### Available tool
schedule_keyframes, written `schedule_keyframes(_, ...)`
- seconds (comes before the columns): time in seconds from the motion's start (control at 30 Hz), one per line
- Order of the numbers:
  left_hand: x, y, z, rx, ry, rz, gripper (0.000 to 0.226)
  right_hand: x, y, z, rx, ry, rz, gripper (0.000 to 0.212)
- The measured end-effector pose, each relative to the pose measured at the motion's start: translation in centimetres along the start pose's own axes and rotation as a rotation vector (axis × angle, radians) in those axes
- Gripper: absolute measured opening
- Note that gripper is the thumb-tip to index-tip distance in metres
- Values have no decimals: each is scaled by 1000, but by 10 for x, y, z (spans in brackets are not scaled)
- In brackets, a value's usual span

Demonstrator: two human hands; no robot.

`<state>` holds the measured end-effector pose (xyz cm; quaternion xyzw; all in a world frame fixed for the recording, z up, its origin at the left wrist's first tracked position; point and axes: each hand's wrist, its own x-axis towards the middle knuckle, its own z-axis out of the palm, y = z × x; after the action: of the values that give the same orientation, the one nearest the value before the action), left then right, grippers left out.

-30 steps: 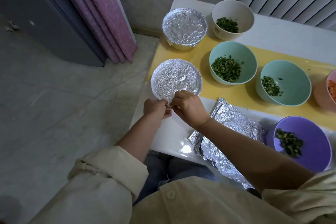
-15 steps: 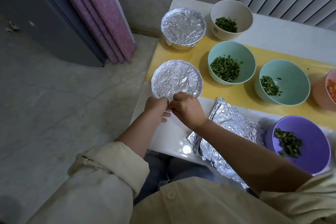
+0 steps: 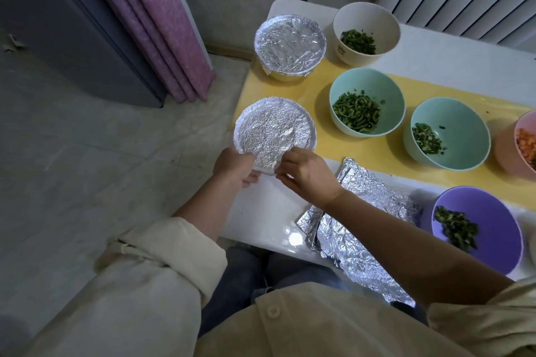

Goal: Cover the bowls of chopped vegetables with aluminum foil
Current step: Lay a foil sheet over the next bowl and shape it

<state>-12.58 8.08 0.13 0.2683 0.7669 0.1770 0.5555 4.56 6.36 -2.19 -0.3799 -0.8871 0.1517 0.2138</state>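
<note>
Left hand point(image 3: 236, 166) and right hand point(image 3: 304, 171) pinch foil at near rim of foil-covered bowl point(image 3: 274, 127), table corner point(image 3: 246, 211). Risk: thin foil probably tears; hard tug tips bowl off edge.

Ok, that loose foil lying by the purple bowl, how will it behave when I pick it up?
Probably floppy: the foil already lies crumpled and folded. Likely very light, so it may slide on the glossy table. Its creases suggest it dents easily.

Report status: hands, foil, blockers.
Left hand, right hand pinching rim of foil-covered near bowl. Far bowl covered. Spare foil by right arm, nothing blocking.
</note>
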Motion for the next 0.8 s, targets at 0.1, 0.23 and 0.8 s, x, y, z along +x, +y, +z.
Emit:
schedule_keyframes(0.1,-8,-4,5,-71,-36,-57,15,2,-1,3,2,10,19,17)
schedule_keyframes(0.23,-14,-12,21,-160,-58,-59,27,6,-6,8,12,4,21,21)
schedule_keyframes(0.8,-14,-9,21,-220,-52,-109,25,9,-11,14,16,36,32,21)
